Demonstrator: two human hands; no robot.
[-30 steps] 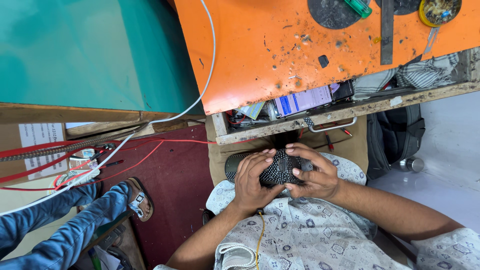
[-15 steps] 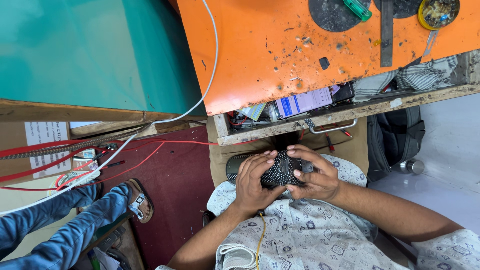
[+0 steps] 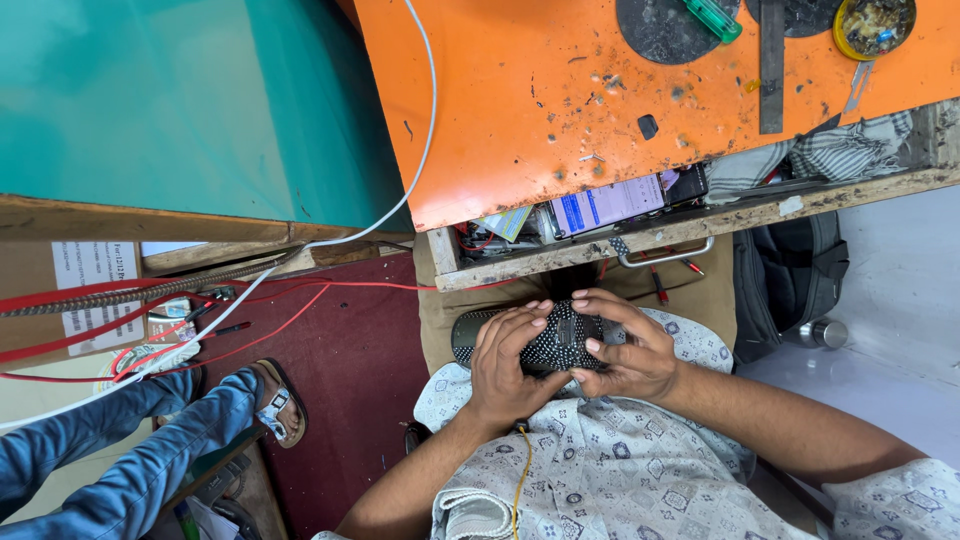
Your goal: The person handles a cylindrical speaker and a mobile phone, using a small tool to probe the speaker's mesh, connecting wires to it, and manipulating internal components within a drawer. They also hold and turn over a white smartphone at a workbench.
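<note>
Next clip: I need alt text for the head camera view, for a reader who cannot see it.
Both hands, left and right, clasp a black perforated speaker in the person's lap, below an orange workbench with an open drawer. Another person's jeans-clad legs and a sandal show at lower left.
</note>
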